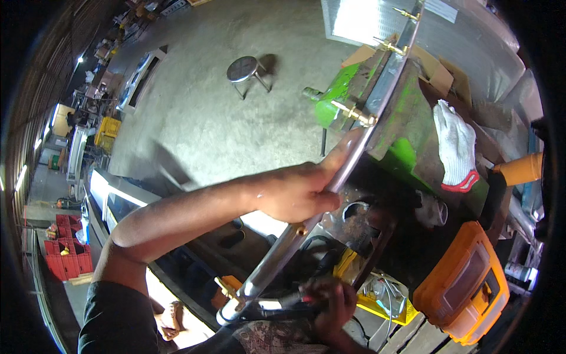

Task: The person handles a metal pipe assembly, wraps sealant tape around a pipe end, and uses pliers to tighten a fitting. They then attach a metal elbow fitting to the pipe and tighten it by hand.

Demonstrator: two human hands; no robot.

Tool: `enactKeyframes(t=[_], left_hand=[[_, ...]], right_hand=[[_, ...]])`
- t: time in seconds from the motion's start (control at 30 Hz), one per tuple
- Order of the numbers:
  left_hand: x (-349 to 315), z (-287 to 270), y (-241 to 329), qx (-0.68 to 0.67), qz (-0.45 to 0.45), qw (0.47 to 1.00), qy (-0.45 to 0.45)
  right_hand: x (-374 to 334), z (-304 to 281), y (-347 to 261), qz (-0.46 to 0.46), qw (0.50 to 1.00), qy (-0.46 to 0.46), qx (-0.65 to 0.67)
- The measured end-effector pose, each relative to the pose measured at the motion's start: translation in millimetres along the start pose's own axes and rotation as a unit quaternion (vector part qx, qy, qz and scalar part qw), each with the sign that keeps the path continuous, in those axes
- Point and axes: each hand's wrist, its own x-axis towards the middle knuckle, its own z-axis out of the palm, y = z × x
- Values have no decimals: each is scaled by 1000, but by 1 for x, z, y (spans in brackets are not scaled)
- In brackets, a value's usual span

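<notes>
A long shiny metal pipe [277, 256] runs slantwise from low centre to the upper right. Several small brass valves [361, 117] stick out along it, one of them a brass valve [229, 290] near its lower end. Between these, a bare brass-coloured port [300, 231] sits in the pipe wall just below my left hand [300, 192], whose fingers are closed around the pipe. Low in the view, in shadow, my right hand [337, 301] is wrapped around a tool [309, 292] with a dark and red handle beside the pipe's lower end. The tool's exact kind cannot be made out.
Under the pipe is a worn green metal stand [339, 97]. A white knit glove [455, 144] with a red cuff lies to the right, above an orange case [466, 289]. A yellow bin [407, 315] holds cables. Further off are a round stool [243, 69] and red crates [68, 259].
</notes>
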Motion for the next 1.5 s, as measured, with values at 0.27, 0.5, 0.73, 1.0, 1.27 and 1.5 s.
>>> enactKeyframes(t=[0.27, 0.5, 0.73, 1.0, 1.27, 1.5], left_hand=[[11, -18, 1, -11, -18, 1000, -3], [20, -16, -35, -45, 110, 992, 43], [0, 73, -103, -650, 108, 746, -100], [4, 138, -89, -727, 257, 568, -288], [2, 113, -77, -674, 159, 565, -448], [-5, 164, -68, -708, 274, 649, -43]], right_hand=[[59, 44, -4, 65, 997, -28, -12], [60, 52, 7, -53, 997, 7, -48], [55, 45, 8, -289, 904, 160, -272], [-21, 112, 32, -304, 640, 291, -643], [-28, 130, 31, -205, 751, 333, -531], [-20, 172, -10, -37, 752, 294, -589]])
